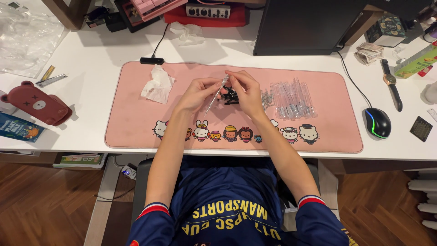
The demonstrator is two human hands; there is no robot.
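Pen barrel (215,94), clear and slim, slants between my two hands above the middle of the pink desk mat (136,127); my left hand (198,92) pinches its lower part with closed fingers; my right hand (248,91) closes on its upper end; small black parts (231,95) lie just beneath; clear tubes (291,98) lie heaped toward the mat's right side; a black mouse (377,122) sits near the desk's right edge.

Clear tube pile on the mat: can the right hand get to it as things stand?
Probably yes. The clear tube pile lies just beside the right hand on the pink mat, nothing between them, though that hand now pinches a thin clear tube.
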